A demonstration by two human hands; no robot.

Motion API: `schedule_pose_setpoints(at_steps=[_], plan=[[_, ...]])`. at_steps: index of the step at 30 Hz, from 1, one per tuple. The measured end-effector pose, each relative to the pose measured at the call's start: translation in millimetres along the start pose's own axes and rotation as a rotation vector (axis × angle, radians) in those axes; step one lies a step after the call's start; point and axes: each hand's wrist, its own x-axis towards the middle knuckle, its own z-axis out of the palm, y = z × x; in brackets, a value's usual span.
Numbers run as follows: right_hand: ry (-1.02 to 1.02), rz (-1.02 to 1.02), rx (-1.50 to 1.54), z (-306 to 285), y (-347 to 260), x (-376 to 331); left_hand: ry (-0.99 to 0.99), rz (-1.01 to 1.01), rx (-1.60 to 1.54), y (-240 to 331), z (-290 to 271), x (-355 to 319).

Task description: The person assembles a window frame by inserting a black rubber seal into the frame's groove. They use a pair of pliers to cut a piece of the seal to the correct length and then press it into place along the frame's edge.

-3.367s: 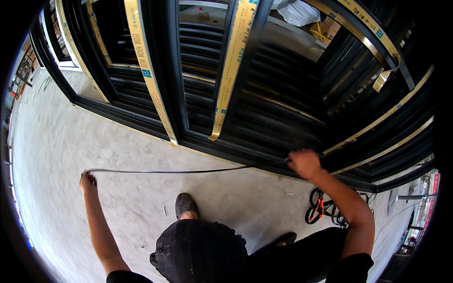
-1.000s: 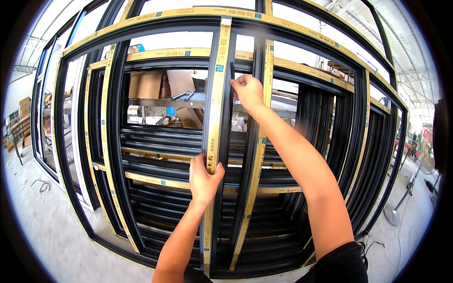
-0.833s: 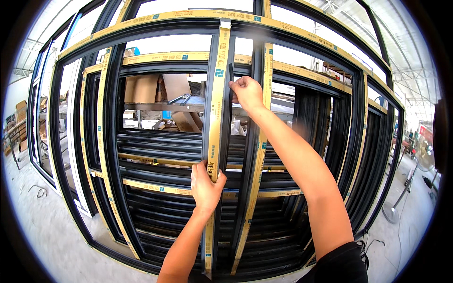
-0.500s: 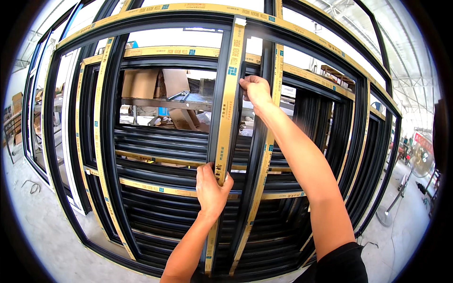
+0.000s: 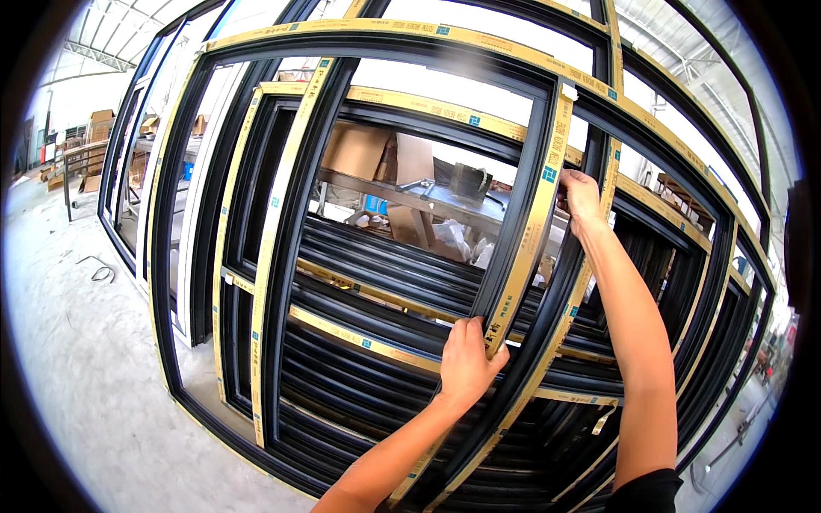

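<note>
A large black metal window frame (image 5: 282, 256) with yellow protective tape stands upright in front of me, leaning in a stack of similar frames. My left hand (image 5: 469, 357) grips its vertical black bar (image 5: 528, 214) at about chest height, fingers wrapped around the taped edge. Higher up, my right hand (image 5: 580, 195) is closed on the same bar's right side, the arm stretched upward.
Several more black frames (image 5: 684, 282) are stacked behind and to the right. Through the openings I see a workbench (image 5: 428, 192) with cardboard boxes and bags. Grey concrete floor (image 5: 77, 359) spreads to the left, with a cable loop (image 5: 101, 272) lying on it.
Earlier I was crouched holding a thin black strip low on the floor. Over the last second both hands stay on the upright bar, and the view has shifted left, putting the bar further right.
</note>
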Motion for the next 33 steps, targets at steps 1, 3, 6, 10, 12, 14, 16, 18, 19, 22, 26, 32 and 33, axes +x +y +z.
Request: schedule_pose_setpoints(at_steps=[1, 3, 6, 10, 12, 14, 16, 18, 19, 22, 26, 32, 33], plan=[[-0.004, -0.009, -0.013, -1.4, 0.5, -1.0, -0.003, -0.011, 0.015, -0.4, -0.3, -0.2], [0.052, -0.032, 0.062, 9.0, 4.3, -3.0, -0.018, -0.027, 0.028, -0.6, -2.2, -1.8], [0.068, -0.096, 0.090, 9.5, 8.7, 15.9, 0.025, 0.030, 0.022, -2.8, -0.1, -1.2], [0.022, 0.054, 0.094, 6.6, -12.0, 10.2, 0.030, 0.045, 0.031, -1.5, -1.0, -0.9], [0.061, 0.017, 0.068, 3.5, -12.4, 5.1, 0.044, 0.060, 0.007, -0.3, 5.8, -1.7], [0.129, -0.017, -0.013, 1.1, -5.4, 0.0, 0.021, 0.054, -0.008, 0.5, 5.4, -2.1], [0.117, -0.090, -0.076, 4.9, 1.3, -11.9, 0.020, 0.048, 0.007, -2.7, 1.5, -3.0], [0.080, -0.166, -0.244, 2.5, 1.1, -18.2, 0.019, 0.044, 0.010, -4.0, 1.4, -3.2], [0.076, -0.157, -0.262, 4.3, -1.6, -22.0, 0.017, 0.041, 0.013, -4.8, 1.1, -3.7], [0.104, -0.294, -0.616, 3.3, -9.7, -14.6, 0.019, 0.041, 0.002, -0.4, 1.4, -0.8], [0.101, -0.237, -0.650, -0.5, -7.8, 1.6, -0.010, 0.036, 0.040, 0.1, 2.6, -1.6], [0.154, -0.277, -0.695, 10.8, -39.0, 29.8, -0.013, 0.006, 0.062, -0.2, -0.9, -3.5], [0.200, -0.299, -0.709, 11.3, -41.6, 40.9, -0.003, 0.027, 0.070, -0.2, -0.2, -3.2]])
